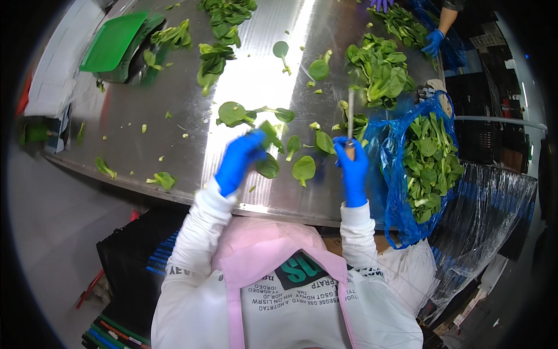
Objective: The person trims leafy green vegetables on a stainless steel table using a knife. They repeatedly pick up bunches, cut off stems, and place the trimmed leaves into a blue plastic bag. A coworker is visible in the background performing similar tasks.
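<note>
My left hand (pixel 239 159), in a blue glove and blurred, is over the metal table with its fingertips on a blurred green leaf (pixel 271 134). My right hand (pixel 352 168), also blue-gloved, grips the brown handle of a knife (pixel 351 115), whose narrow blade points away from me. Loose bok choy leaves lie between and beyond my hands, among them a round leaf (pixel 304 169) and a larger one (pixel 232 113). Past the knife lies a pile of bok choy (pixel 379 72). To the right of my right hand, a blue plastic bag (pixel 392 144) holds many leafy greens (pixel 429 161).
A green plastic scoop-like container (pixel 115 41) lies at the far left of the steel table (pixel 130 135). More greens (pixel 216 65) are heaped farther back. At the far right is another person's blue-gloved hand (pixel 433 42); a purple-gloved hand (pixel 382 4) shows at the top. Clear film wraps black crates (pixel 492 205).
</note>
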### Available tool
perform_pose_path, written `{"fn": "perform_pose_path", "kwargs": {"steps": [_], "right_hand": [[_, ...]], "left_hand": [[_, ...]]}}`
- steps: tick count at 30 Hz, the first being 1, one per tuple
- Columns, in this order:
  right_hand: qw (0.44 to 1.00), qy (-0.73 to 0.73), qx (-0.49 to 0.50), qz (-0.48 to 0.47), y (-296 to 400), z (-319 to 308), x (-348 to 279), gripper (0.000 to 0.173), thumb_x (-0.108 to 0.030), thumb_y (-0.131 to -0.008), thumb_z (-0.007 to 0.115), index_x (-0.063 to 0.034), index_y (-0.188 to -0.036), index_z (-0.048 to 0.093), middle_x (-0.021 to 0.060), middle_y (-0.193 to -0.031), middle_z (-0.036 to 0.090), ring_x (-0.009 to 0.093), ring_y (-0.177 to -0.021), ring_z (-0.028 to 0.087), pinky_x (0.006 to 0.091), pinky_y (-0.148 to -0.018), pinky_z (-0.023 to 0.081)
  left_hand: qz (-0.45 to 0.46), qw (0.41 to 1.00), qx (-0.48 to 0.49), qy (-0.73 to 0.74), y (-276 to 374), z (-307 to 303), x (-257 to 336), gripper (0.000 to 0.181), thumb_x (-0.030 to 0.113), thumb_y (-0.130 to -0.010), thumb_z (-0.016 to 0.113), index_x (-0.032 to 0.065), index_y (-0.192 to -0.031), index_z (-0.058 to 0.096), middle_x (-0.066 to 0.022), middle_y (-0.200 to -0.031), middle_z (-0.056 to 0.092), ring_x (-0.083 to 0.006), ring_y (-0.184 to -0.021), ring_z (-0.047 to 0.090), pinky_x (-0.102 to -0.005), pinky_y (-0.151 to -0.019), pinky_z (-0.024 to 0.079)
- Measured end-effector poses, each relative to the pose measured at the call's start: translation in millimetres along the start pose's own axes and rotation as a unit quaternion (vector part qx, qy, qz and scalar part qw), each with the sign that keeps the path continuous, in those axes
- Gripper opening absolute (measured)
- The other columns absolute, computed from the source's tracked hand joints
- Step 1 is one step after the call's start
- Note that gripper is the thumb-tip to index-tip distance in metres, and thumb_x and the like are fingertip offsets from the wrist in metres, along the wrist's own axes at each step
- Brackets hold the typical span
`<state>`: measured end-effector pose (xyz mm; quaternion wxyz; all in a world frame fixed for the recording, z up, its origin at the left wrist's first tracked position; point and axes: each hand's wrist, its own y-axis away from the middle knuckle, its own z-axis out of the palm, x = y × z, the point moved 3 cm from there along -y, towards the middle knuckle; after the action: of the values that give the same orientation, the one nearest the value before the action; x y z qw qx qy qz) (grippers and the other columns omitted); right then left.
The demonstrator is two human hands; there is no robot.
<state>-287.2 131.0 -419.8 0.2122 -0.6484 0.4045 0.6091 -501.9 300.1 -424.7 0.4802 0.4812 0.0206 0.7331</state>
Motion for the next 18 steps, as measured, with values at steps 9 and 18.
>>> {"fn": "perform_pose_path", "kwargs": {"steps": [9,18], "right_hand": [[0.913,0.365,0.180,0.041,-98.7,-78.2,58.3,0.055,-0.044,-0.072,0.073,-0.0018,-0.102,0.056,0.0157,-0.090,0.064,0.032,-0.079,0.061,0.0399,-0.070,0.049],[0.999,0.029,0.017,0.005,-58.7,-57.3,47.3,0.021,-0.014,-0.083,0.063,-0.0032,-0.100,0.060,0.0064,-0.085,0.061,0.014,-0.077,0.058,0.0295,-0.067,0.047]], "left_hand": [[0.108,0.986,0.039,-0.122,-30.3,23.6,54.2,0.042,0.027,-0.092,0.048,0.0053,-0.127,0.050,-0.0100,-0.120,0.056,-0.0205,-0.100,0.057,-0.0326,-0.090,0.043],[0.027,0.981,0.004,-0.192,-21.2,66.9,-13.6,0.031,0.023,-0.090,0.055,0.0059,-0.116,0.059,-0.0054,-0.102,0.062,-0.0147,-0.087,0.058,-0.0268,-0.079,0.046]]}}
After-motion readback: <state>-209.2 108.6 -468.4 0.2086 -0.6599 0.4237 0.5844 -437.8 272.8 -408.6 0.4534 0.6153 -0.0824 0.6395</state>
